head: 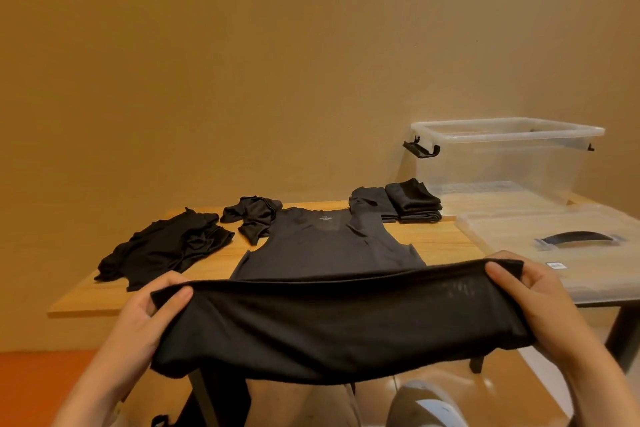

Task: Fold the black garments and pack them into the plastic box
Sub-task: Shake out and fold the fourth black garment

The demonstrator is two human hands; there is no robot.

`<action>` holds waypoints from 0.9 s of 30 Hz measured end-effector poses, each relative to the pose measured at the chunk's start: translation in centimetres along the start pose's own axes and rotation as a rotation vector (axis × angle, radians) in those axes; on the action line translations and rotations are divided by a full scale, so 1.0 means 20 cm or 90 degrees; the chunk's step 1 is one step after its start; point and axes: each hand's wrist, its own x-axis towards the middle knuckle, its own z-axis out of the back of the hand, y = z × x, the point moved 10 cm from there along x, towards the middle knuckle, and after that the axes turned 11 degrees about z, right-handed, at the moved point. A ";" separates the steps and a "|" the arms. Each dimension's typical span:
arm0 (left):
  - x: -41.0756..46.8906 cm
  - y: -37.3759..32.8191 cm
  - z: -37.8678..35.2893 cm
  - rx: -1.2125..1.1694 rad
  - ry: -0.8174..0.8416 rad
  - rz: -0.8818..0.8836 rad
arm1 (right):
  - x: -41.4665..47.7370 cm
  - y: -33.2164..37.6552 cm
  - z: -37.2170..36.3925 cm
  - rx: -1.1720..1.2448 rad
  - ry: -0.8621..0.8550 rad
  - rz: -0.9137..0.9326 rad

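Hands sit nearest: the left hand [149, 302] and the right hand [540, 291] each pinch one end of a black knit cloth [339, 326], thumb on top and fingers curled beneath. The cloth is taut between them, its long axis running left to right, the rest hanging down on the near side.

Just beyond, a black sleeveless top [325, 246] lies flat on the light wooden table [440, 239], its long axis near to far and its neckline pointing far. I cannot tell whether the held cloth is its hem or a separate piece.

Two crumpled black garments [162, 250] lie far left. A folded black stack [408, 204] sits far right, just beside the clear plastic box [502, 163]. The box stands open, far and right of the grip, so the right hand is nearer. Its clear lid [554, 229] lies in front of it.
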 end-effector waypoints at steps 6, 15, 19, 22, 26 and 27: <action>0.03 -0.05 -0.01 0.017 -0.009 -0.047 | 0.02 0.00 -0.01 -0.018 -0.008 0.005; 0.11 0.02 -0.01 -0.018 -0.002 -0.018 | 0.08 -0.03 -0.04 -0.040 -0.003 0.000; 0.15 0.08 0.02 -0.042 0.025 0.012 | 0.11 -0.05 -0.02 -0.018 -0.008 -0.005; 0.21 0.10 0.02 -0.038 0.026 0.020 | 0.17 -0.07 -0.03 -0.035 -0.013 -0.005; 0.36 0.05 -0.03 -0.016 -0.010 0.013 | 0.28 -0.12 -0.09 -0.058 -0.011 -0.017; 0.41 0.04 -0.03 -0.013 -0.037 0.010 | 0.32 -0.12 -0.09 -0.065 -0.019 -0.008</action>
